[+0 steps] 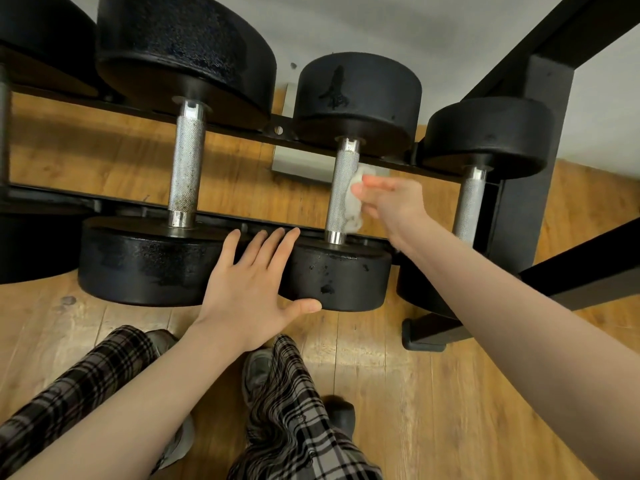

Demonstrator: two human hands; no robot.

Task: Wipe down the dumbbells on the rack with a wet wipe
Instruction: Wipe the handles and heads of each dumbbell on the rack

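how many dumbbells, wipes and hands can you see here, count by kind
Dumbbells with a visible metal handle: 3, the large one, the middle one and the right one; a dark weight at the far left edge is cut off and not counted.
Wet wipes: 1, the wet wipe on the middle handle.
Hands: 2, the left hand and the right hand.
Total: 6

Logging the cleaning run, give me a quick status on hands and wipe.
Right hand holds wet wipe against middle dumbbell's handle. Left hand open, braced on its near head. Nothing in the way.
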